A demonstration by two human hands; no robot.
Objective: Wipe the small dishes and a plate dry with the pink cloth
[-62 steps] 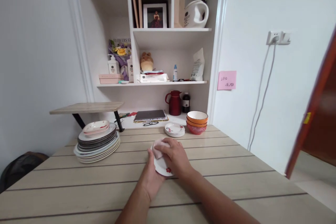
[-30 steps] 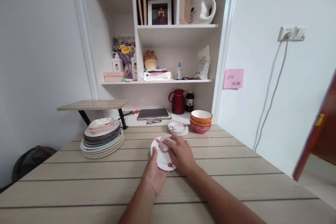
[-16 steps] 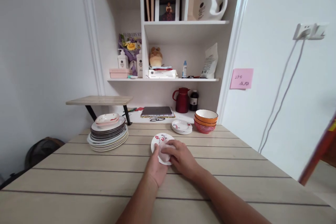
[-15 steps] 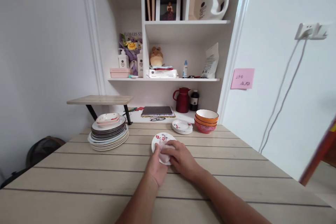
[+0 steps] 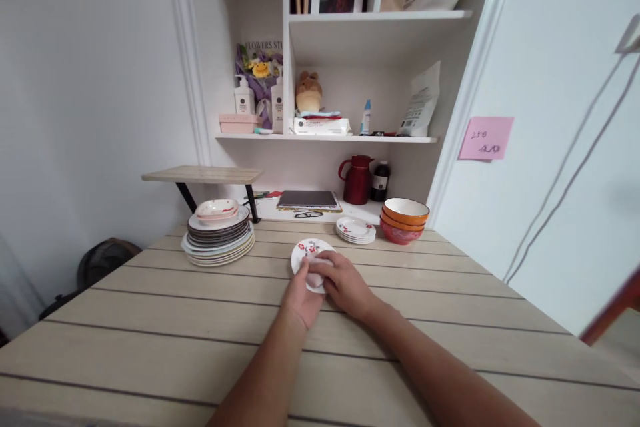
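A small white plate with red flowers is tilted up over the wooden table. My left hand grips the plate's near edge from below. My right hand is closed on a pale pink cloth and presses it against the plate's face. Both hands meet at the middle of the table.
A tall stack of plates topped by a pink dish stands at the left. A short stack of small flowered plates and stacked orange bowls sit at the back. Behind are shelves with a red jug and bottles.
The cloth has slid from the plate's far rim down to its near part. The view has moved in closer and lower; the plate now shows more of its flowered face.
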